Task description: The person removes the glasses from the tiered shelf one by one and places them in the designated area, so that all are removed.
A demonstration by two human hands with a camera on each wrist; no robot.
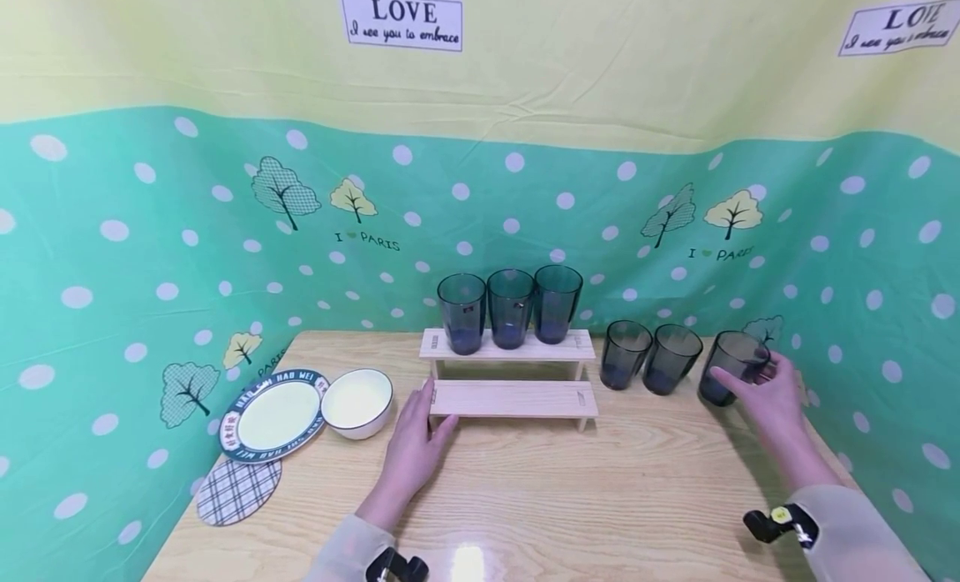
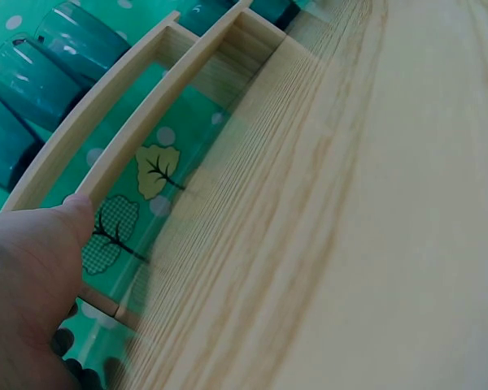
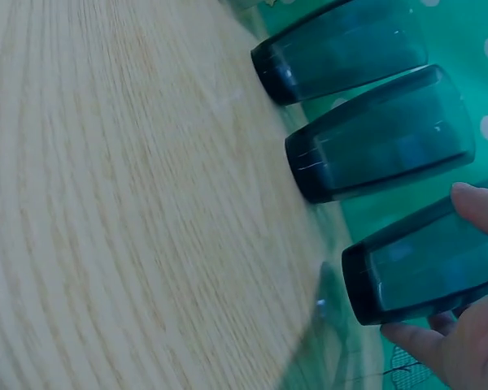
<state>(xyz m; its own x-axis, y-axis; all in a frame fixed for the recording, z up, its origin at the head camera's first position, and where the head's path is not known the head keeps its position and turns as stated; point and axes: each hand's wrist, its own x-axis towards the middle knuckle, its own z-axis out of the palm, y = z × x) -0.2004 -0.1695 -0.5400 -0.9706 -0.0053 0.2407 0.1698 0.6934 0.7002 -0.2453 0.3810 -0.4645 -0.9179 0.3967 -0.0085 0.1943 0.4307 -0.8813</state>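
Mat point(image 1: 238, 490): plaid, flat at the tabletop's point(image 1: 600, 499) left edge, partly under the plate.
Plate point(image 1: 273, 415): beside a white bowl point(image 1: 357, 401), both well left of the work.
Left hand point(image 1: 417, 439): fingers straight, resting on the tabletop with the thumb against the left end of the rack point(image 1: 513, 398); it grips nothing, apparently steadying the rack.
Rack: two wooden steps; the upper step carries three dark cups point(image 1: 510, 308) in a row, the lower step is bare.
Loose cups point(image 1: 647, 357): two stand upright just right of the rack.
Right hand point(image 1: 765, 390): fingers and thumb curled round the rightmost cup point(image 1: 731, 367), which stands on the tabletop near the right wall.
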